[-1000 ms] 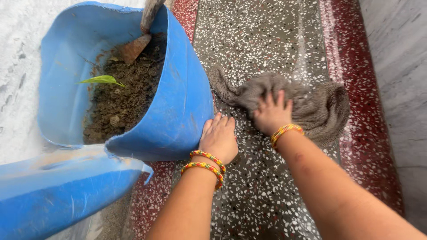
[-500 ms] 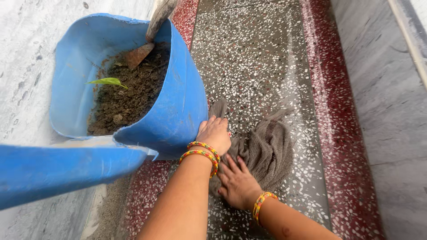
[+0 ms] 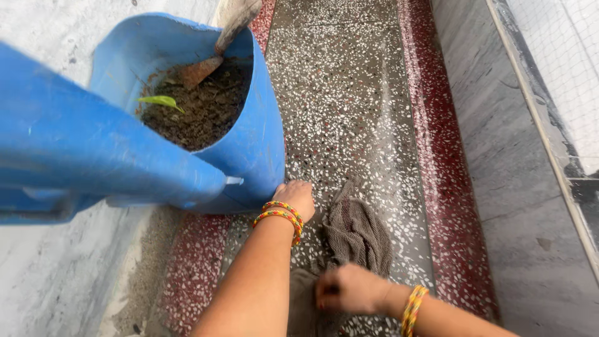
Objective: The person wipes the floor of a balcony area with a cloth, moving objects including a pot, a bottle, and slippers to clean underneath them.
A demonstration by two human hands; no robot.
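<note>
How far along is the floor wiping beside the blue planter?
Done: the speckled floor ahead shines wet. In hand: right hand drags the grey cloth; left hand braces the blue planter. Left: grit along the wall side.

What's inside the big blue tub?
The blue plastic tub holds dark soil, a small green leaf and a rusty trowel blade stuck in. Anything beneath the soil is hidden.

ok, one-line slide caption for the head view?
Left hand braced against a blue soil-filled tub while the right hand drags a grey rag over speckled terrazzo floor.
</note>
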